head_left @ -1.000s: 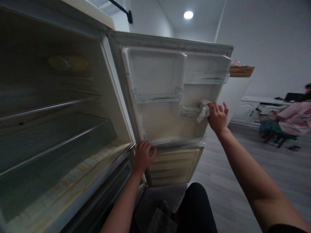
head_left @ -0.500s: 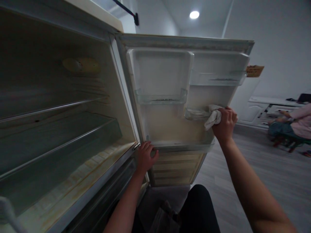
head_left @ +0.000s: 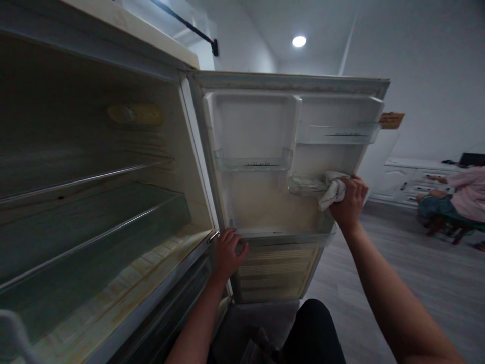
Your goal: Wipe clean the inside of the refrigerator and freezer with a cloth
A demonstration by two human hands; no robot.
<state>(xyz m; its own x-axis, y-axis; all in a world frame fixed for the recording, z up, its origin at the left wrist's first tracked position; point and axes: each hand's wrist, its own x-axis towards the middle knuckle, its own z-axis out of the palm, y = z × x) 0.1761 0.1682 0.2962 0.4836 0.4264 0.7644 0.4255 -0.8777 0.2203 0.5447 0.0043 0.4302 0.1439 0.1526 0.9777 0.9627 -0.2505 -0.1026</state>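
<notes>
In the head view, a grey plank floor meets a pale wall, where a seated person in pink faces white cabinets. The upper fridge door stands open. At the outer end of its small bin, near the door's free edge, a white cloth slants from upper right to lower left, loose end downward. The right hand's grip is clamped on it; the left hand, thumb and fingers apart, is at the door's lower hinge-side corner.

Matt creased cloth, glossy clear plastic door bins, smooth plastic door liner, shiny-edged glassy shelf
</notes>
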